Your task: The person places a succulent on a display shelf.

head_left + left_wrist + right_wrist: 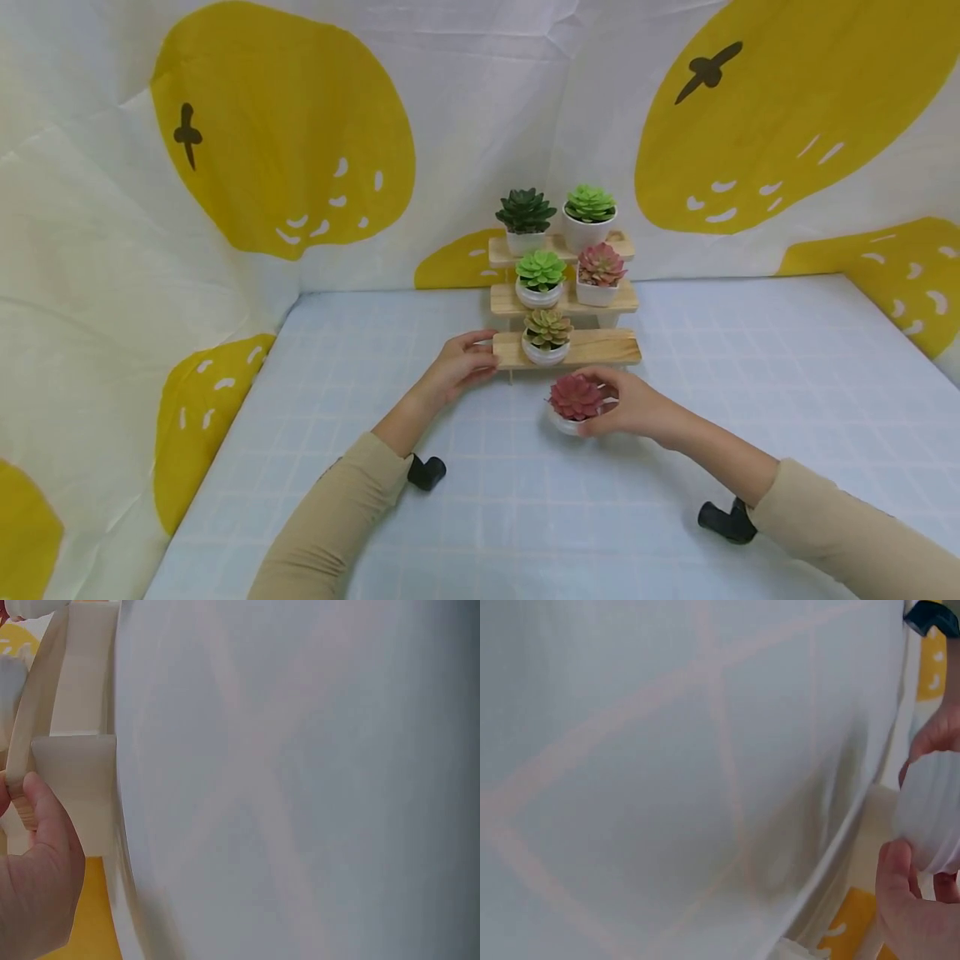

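In the head view my right hand (626, 408) grips a red succulent (576, 397) in a round white pot, just in front of the stand. Its ribbed white pot (930, 814) shows between thumb and fingers in the right wrist view. My left hand (462, 364) pinches the left end of the bottom board of a three-tier wooden plant stand (607, 346); the left wrist view has the thumb on the board's edge (24, 757). A brownish-green succulent (547, 333) sits on that bottom board, left of its middle.
On the middle board stand a bright green succulent (540, 275) and a pink one (600, 271). The top board holds a dark green succulent (527, 215) and a light green one (589, 212). Behind hangs a white curtain (487, 100) with yellow fruit shapes. A pale blue checked cloth (480, 517) covers the table.
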Motion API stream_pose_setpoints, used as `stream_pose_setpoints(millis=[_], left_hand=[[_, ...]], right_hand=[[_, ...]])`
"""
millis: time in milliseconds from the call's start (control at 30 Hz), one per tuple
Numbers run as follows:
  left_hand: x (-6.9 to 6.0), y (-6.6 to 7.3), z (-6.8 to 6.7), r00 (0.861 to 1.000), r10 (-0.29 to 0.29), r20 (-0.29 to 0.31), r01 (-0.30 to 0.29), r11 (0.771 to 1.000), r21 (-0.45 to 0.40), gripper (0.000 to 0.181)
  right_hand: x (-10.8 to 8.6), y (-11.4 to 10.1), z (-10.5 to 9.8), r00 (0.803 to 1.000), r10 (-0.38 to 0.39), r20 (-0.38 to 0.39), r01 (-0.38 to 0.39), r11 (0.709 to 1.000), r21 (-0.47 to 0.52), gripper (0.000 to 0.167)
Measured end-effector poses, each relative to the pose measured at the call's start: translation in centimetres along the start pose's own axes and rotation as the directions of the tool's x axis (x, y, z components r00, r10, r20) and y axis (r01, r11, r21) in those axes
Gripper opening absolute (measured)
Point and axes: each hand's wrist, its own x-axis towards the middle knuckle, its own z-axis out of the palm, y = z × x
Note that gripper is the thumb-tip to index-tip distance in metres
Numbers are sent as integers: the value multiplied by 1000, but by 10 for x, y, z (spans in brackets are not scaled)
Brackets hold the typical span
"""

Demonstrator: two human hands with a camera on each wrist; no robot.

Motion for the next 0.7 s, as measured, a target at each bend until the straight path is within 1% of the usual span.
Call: stream_pose_setpoints(millis=[167,333,400,567,700], left_hand=[[0,0,-1,1000,-1,6,1,1000,17,50],[0,1,0,1000,-2,-8,3,1000,21,50],[-1,1,0,1000,-2,-10,2,1000,20,49],[-1,2,0,1000,-5,-10,5,1000,23,50],[-2,2,0,1000,-13,-9,13,999,32,50]], right_hand=[[-4,-2,-15,999,18,-35,-18,1000,10,70],[-6,-8,-29,997,15,-79,-17,1000,-25,70],[-6,-11,-33,996,8,-92,-10,1000,-23,70],[-5,-15,-42,991,4,-131,-7,1000,-21,68],[-2,-17,-46,987,14,-157,-20,999,-35,66]])
